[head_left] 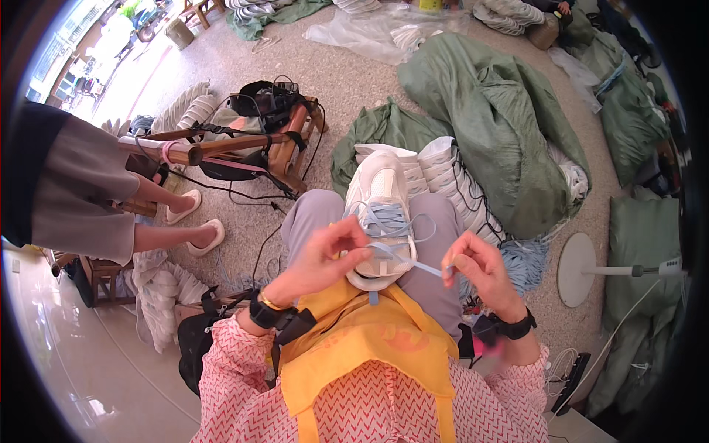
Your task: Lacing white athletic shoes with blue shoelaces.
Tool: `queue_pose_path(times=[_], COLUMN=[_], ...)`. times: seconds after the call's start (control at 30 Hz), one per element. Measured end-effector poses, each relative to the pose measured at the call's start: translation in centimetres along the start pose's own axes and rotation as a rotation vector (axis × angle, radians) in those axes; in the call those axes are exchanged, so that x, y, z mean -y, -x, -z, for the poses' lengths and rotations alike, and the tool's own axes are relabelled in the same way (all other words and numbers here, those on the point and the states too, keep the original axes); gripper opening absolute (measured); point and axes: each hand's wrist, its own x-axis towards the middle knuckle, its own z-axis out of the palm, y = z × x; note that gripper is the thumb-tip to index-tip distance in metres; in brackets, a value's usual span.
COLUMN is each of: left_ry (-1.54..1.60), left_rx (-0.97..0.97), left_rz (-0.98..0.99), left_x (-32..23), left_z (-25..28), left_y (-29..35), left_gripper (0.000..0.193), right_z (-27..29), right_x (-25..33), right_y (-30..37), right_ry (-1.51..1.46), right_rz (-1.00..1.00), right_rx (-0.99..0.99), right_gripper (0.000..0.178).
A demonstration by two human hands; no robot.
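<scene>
A white sneaker (380,177) rests between my knees, its toe pointing away and its heel toward me. Light blue shoelace (385,219) crosses its tongue, with a loose loop out to the right. My left hand (330,255) is at the left side of the shoe opening, thumb and fingers pinched together near the lace. To the right of the shoe, my right hand (476,267) pinches a lace end that is drawn out straight from the shoe. A yellow apron (362,347) covers my lap below the heel.
Stacked white shoe parts (461,184) and large green sacks (502,125) lie ahead and right. A wooden bench (251,140) with bags and cables stands left, beside a person (81,177) in grey shorts. A bundle of blue laces (524,266) and a round white stand base (576,269) are right.
</scene>
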Motion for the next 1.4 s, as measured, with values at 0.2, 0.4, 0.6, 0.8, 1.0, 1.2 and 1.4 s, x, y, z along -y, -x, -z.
queue_pose_path(times=[0.2, 0.4, 0.6, 0.8, 1.0, 1.2, 1.4], left_ry=[-0.088, -0.502, -0.463, -0.245, -0.296, -0.291, -0.367], left_rx=[0.041, -0.053, -0.285, -0.234, -0.248, -0.241, -0.207], left_rz=[0.376, 0.226, -0.013, 0.038, -0.083, 0.061, 0.058], left_x=[-3.2, -1.2, 1.6, 1.3, 3.1, 1.6, 1.4], left_z=[6.0, 4.6, 1.4, 0.8, 1.3, 0.0, 0.2], left_y=[2.3, 0.6, -1.8, -1.5, 0.1, 0.7, 1.2], left_gripper=[0.018, 0.023, 0.024, 0.024, 0.024, 0.028, 0.031], right_z=[6.4, 6.1, 0.9, 0.4, 0.0, -1.1, -0.9], right_x=[-2.1, -4.3, -5.1, -5.9, -6.1, -5.1, -5.6], right_y=[4.6, 2.8, -3.3, -4.5, -2.4, -1.0, -0.4], right_ry=[0.016, 0.41, 0.302, 0.237, 0.387, 0.508, 0.635], right_rz=[-0.285, -0.284, -0.115, -0.09, -0.022, -0.126, -0.063], right_rx=[-0.267, -0.284, -0.326, -0.271, -0.333, -0.313, -0.253], right_gripper=[0.014, 0.019, 0.027, 0.027, 0.026, 0.031, 0.036])
